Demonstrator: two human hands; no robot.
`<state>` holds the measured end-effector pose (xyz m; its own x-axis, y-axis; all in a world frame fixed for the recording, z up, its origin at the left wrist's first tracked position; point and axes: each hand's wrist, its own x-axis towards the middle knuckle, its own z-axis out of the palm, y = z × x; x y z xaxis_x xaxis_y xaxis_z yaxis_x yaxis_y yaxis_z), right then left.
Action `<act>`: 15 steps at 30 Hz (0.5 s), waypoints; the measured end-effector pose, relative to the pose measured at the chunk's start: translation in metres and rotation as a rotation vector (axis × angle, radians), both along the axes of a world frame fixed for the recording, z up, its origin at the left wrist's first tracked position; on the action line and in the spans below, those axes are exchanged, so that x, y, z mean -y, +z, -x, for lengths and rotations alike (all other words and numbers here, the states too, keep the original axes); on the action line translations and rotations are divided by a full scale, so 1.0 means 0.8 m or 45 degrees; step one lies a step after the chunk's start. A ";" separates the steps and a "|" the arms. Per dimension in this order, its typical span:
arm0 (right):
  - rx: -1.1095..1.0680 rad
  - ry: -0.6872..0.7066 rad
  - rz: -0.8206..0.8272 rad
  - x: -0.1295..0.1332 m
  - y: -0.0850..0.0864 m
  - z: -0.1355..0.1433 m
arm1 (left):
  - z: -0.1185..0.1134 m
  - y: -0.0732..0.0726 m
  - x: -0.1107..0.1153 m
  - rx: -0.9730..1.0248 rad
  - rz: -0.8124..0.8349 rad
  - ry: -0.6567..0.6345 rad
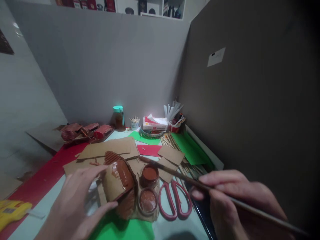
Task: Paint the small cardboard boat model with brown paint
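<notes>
My left hand [82,196] grips a small cardboard model [113,186] by its sides, thumb in front and fingers behind. Wet brown paint covers part of its curved top, while the nearer side is bare cardboard. In my right hand [230,196] is a long thin paintbrush [180,175], pinched between thumb and fingers. Its brown tip points left, above the cardboard and apart from the model. Below the brush stands an open paint jar [150,175] of brown paint. Just in front of that lies a round lid [148,201] smeared with the same brown.
Red-handled scissors [176,201] lie right of the jar. A yellow glue gun [13,211] rests at the left. Cardboard sheets [107,149] cover the table's middle. Behind stand a lidded bottle [119,119], a tissue box [155,124] and red-painted cardboard pieces [85,131]. A dark panel [250,100] rises at the right.
</notes>
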<state>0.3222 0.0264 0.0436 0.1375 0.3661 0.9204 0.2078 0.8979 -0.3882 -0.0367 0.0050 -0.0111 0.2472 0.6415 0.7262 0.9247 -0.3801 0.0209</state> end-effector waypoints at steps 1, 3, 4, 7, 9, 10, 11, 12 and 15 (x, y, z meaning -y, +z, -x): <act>-0.212 -0.027 0.036 -0.006 0.003 0.002 | 0.005 0.001 -0.003 0.006 0.024 0.021; -0.372 0.054 0.141 -0.015 0.008 0.007 | 0.012 0.006 -0.010 0.030 0.074 0.066; -0.407 0.086 0.178 -0.018 0.011 0.010 | 0.014 0.010 -0.013 0.029 0.092 0.063; -0.403 0.122 0.215 -0.026 0.015 0.013 | 0.014 0.023 -0.021 0.016 0.102 0.060; -0.386 0.113 0.230 -0.031 0.016 0.012 | 0.009 0.029 -0.026 -0.019 0.103 0.050; -0.373 0.117 0.240 -0.032 0.016 0.011 | 0.006 0.031 -0.028 -0.040 0.103 0.037; -0.359 0.123 0.246 -0.034 0.015 0.010 | 0.003 0.033 -0.031 -0.062 0.100 0.017; -0.338 0.129 0.255 -0.035 0.015 0.010 | 0.001 0.034 -0.033 -0.084 0.099 -0.013; -0.262 0.127 0.271 -0.036 0.012 0.011 | -0.004 0.036 -0.041 -0.146 0.129 -0.116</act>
